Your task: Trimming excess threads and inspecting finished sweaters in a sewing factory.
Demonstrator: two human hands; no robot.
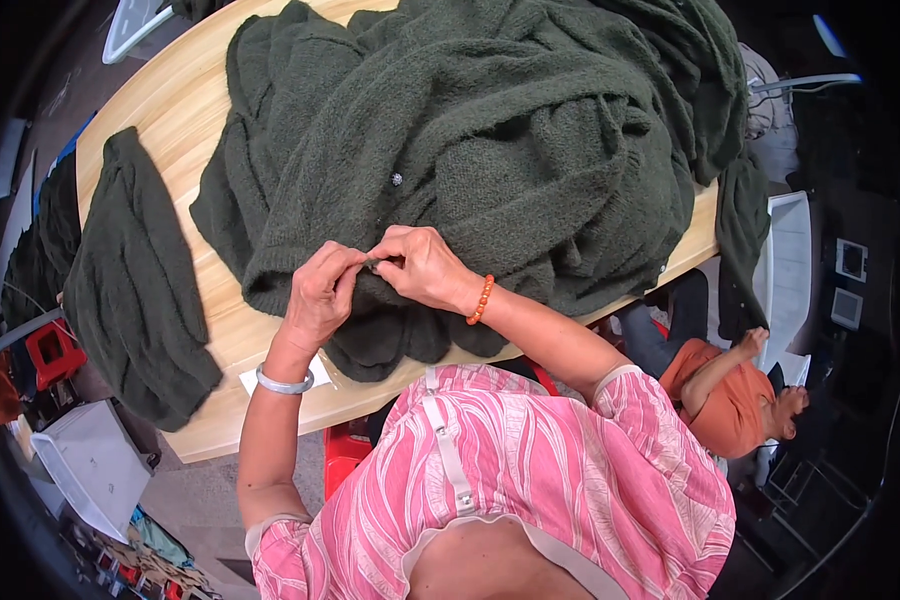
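Note:
A big heap of dark green knitted garments (490,140) covers a light wooden table (175,110). My left hand (322,295) and my right hand (422,266) meet at the near edge of the top garment, both pinching the knit around a small dark item (372,264) that I cannot make out. A small shiny button (397,179) shows on the knit just beyond my hands. My left wrist bears a silver bangle, my right wrist an orange bead bracelet.
A separate dark green knit piece (135,290) lies at the table's left end. A small white slip (320,372) sits by the near edge. A grey bin (95,460) and a red stool (52,352) stand lower left. Another person in orange (730,395) sits at right.

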